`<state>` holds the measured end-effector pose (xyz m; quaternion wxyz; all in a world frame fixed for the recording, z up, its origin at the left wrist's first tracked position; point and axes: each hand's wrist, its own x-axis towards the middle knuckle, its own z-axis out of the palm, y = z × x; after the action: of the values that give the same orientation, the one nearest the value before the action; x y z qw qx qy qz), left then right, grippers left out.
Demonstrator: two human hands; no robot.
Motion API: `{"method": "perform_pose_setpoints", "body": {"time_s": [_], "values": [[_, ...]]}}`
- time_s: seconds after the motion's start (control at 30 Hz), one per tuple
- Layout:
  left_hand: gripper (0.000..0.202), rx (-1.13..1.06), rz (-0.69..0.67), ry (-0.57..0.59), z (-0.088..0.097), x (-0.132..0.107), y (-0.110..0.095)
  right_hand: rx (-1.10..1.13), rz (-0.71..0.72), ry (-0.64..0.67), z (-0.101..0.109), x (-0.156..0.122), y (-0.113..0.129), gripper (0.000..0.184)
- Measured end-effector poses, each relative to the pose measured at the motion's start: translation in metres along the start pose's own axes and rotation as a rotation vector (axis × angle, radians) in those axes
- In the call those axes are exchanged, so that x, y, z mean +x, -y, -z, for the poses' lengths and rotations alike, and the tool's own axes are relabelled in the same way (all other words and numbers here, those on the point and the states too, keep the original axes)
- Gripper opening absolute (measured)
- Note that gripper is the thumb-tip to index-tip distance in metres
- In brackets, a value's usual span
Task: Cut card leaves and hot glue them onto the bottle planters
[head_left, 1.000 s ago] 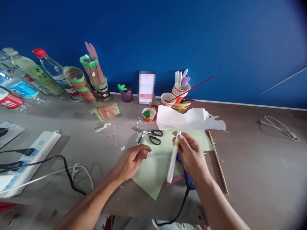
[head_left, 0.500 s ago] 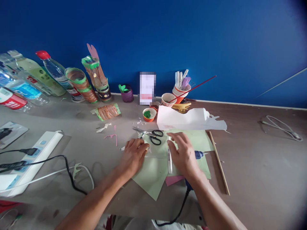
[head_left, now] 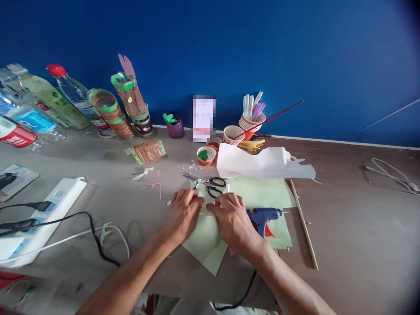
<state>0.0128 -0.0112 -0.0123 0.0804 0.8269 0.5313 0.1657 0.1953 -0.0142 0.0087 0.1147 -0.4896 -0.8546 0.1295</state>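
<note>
Left grip (head_left: 185, 213) and right grip (head_left: 232, 220), closure impossible to tell, overlie green paper (head_left: 208, 247).

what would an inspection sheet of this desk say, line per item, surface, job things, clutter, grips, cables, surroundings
surface: grey-brown desk, dotted with small scraps
job's things: green paper beneath both hands
clutter: scissors beyond the hands; glue gun to their right; pink scrap to their left
grips: left grip and right grip close together, fingers bent; anything held can't be made out
cables: black cable by the power strip; white cable far right
surroundings: blue wall behind; bottles at left
</note>
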Motion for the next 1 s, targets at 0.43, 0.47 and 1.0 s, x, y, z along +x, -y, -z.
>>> {"method": "perform_pose_setpoints", "body": {"time_s": [0.43,0.47,1.0], "values": [[0.016,0.022,-0.021,0.015,-0.0020,0.0015,-0.0017,-0.071,-0.099,0.062,0.0023,-0.0031,0.0031,0.019],[0.016,0.021,-0.021,0.017,-0.0017,0.0018,-0.0019,-0.067,-0.096,0.057,0.0022,-0.0035,0.0033,0.019],[0.013,-0.001,0.002,0.030,-0.0041,0.0036,-0.0012,-0.081,-0.074,0.080,0.0003,-0.0056,0.0073,0.022]]}}
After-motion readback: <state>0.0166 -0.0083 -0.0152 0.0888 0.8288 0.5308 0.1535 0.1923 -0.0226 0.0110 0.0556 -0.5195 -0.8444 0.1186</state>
